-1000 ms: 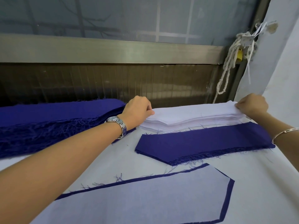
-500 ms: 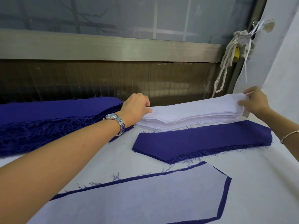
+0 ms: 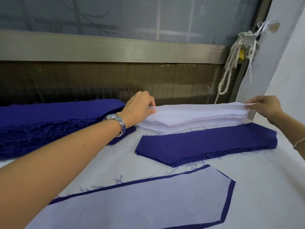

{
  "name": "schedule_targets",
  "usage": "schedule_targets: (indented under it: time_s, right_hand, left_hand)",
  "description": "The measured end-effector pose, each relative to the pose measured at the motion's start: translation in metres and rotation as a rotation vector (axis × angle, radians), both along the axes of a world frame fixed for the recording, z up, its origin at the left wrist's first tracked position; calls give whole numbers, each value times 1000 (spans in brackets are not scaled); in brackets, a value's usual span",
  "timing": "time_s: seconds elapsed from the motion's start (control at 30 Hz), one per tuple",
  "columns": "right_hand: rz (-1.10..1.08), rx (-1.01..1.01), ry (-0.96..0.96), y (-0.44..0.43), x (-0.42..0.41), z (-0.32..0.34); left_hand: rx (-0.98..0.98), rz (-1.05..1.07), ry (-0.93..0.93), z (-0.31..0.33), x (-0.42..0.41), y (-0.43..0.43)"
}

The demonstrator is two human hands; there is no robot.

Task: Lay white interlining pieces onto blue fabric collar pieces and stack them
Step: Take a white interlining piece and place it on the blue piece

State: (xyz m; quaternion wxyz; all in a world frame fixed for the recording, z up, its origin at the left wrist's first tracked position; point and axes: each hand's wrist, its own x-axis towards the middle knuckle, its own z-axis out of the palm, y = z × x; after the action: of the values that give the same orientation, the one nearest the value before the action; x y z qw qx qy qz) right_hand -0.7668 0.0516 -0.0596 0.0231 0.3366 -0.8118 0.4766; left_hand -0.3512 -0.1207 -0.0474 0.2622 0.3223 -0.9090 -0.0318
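Two hands pinch the ends of the top interlining piece. The left hand grips its left end between thumb and curled fingers, knuckles up. The right hand pinches the right end between thumb and fingertips and holds it raised just clear of the sheets below. That sheet sags between the two grips, and its middle rests on the white interlining stack directly under the fingers.

Just nearer than the fingers, touching the white stack's front edge, lies the blue collar stack with frayed edges. Nearer still, apart from it, a single blue collar piece lies flat with a white interlining piece covering all but its rim.

Both arms reach forward, nearly straight. The left wrist bears a metal watch, its dial too small to read; the right wrist bears a thin bracelet. Left of the left hand sits a large blue fabric pile. All rest on a white-covered table. Beyond the right hand, a rope hangs by a yellow padlock.
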Motion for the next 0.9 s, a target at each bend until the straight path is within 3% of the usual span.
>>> schedule_targets:
  time_s: [0.4,0.67,0.9]
  right_hand:
    - [122,-102,-79,13,24,30]
    - [324,26,-166,35,52,51]
    - [503,185,-254,47,89,57]
  left_hand:
    - [166,-28,432,40,28,21]
    - [256,-7,478,48,105,37]
    - [427,131,504,39,181,55]
